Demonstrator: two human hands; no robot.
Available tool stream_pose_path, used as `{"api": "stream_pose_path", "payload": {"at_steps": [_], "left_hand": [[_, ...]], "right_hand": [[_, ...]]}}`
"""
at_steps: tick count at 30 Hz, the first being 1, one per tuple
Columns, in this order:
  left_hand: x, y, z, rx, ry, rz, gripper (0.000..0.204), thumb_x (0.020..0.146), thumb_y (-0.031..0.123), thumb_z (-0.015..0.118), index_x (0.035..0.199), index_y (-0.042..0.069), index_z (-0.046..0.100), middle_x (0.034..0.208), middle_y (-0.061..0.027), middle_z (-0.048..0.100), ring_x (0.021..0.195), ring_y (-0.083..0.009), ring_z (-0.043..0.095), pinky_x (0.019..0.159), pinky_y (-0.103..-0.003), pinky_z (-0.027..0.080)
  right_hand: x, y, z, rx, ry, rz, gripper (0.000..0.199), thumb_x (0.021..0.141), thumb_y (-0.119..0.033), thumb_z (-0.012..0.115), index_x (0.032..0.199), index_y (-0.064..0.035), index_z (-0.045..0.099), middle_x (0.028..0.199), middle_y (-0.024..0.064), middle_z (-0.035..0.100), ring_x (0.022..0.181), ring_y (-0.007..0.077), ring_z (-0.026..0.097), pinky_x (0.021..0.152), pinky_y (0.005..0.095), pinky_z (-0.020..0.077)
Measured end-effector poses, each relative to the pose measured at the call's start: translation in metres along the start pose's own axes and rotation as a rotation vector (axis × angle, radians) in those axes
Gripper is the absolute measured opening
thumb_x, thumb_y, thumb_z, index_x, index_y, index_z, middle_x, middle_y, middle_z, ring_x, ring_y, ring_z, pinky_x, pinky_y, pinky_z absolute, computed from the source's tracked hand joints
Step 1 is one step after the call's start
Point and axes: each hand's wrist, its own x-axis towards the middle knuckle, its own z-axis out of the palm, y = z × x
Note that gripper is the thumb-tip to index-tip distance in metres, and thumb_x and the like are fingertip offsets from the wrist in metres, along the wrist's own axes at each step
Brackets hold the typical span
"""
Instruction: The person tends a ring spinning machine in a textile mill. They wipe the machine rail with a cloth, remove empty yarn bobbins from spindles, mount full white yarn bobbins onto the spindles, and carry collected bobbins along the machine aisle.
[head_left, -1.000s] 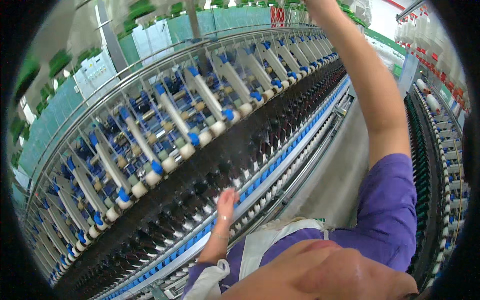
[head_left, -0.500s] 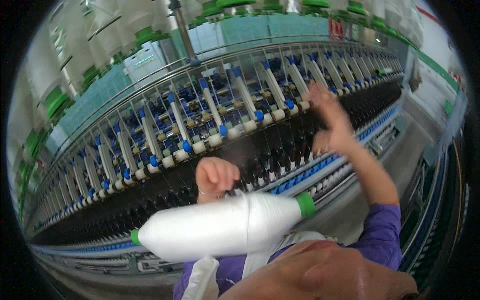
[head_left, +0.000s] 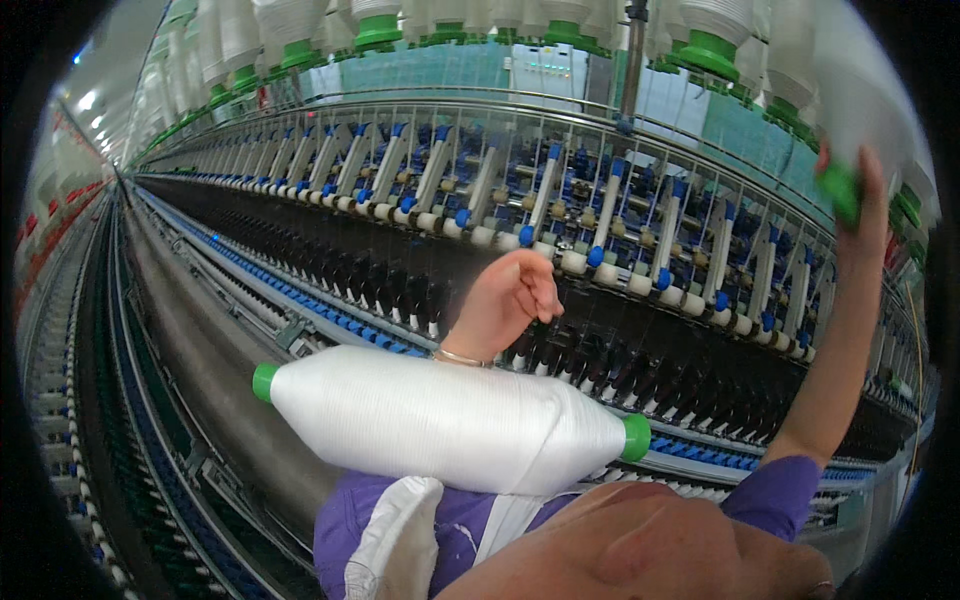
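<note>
A large white yarn bobbin [head_left: 440, 420] with green tube ends lies across my left forearm, against my chest. Beyond it shows my left hand [head_left: 508, 300], wrist banded by a bracelet, its fingers loosely curled in with nothing visible in them. My right arm stretches up to the far right. There my right hand [head_left: 862, 205] closes around the green tube end [head_left: 838, 192] of another white bobbin [head_left: 865, 90], which is smeared by motion. Part of that grip is hidden behind the tube.
A long spinning machine [head_left: 590, 215] runs across the view, with blue-tipped arms and white rollers. Below are rows of dark spindles [head_left: 385, 285] and a blue rail [head_left: 270, 255]. White bobbins [head_left: 715, 25] with green ends hang overhead. Another machine row [head_left: 75, 400] stands left of the aisle.
My view has swung left along the machine. My right hand has risen from in front of the rollers to a hanging bobbin's green end. The large bobbin stays on my left forearm.
</note>
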Motion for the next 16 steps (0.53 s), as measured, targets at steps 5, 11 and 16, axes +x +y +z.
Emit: {"api": "stream_pose_path", "payload": {"at_steps": [5, 11, 16], "left_hand": [[0.006, 0.016, 0.015, -0.224, 0.429, 0.056, 0.035, 0.100, 0.030, 0.042, 0.114, 0.004, 0.060, 0.088, -0.0077, 0.064, 0.080, -0.0209, 0.061, 0.082, -0.034, 0.051], [-0.001, 0.052, 0.050, -0.072, 0.945, 0.434, 0.046, 0.101, 0.039, 0.042, 0.136, 0.009, 0.047, 0.131, -0.0081, 0.053, 0.119, -0.0214, 0.050, 0.100, -0.040, 0.046], [-0.114, 0.134, -0.037, -0.207, 0.104, 0.592, 0.049, 0.098, 0.042, 0.049, 0.137, 0.012, 0.047, 0.133, -0.0122, 0.053, 0.126, -0.0252, 0.051, 0.109, -0.044, 0.043]], "right_hand": [[-0.179, 0.064, 0.065, -0.151, -0.092, 0.079, 0.092, 0.064, -0.045, 0.085, 0.135, -0.0018, 0.044, 0.116, 0.0157, 0.061, 0.105, 0.0276, 0.062, 0.091, 0.0419, 0.0506], [-0.158, 0.060, 0.176, -0.240, -0.848, -0.066, 0.082, 0.061, -0.037, 0.086, 0.130, -0.0041, 0.056, 0.122, 0.0127, 0.062, 0.113, 0.0311, 0.059, 0.103, 0.0412, 0.0428], [-0.081, 0.063, 0.341, 0.037, -0.965, -0.050, 0.073, 0.082, -0.048, 0.067, 0.141, -0.0101, 0.047, 0.143, 0.0117, 0.046, 0.131, 0.0271, 0.046, 0.109, 0.0429, 0.0354]]}}
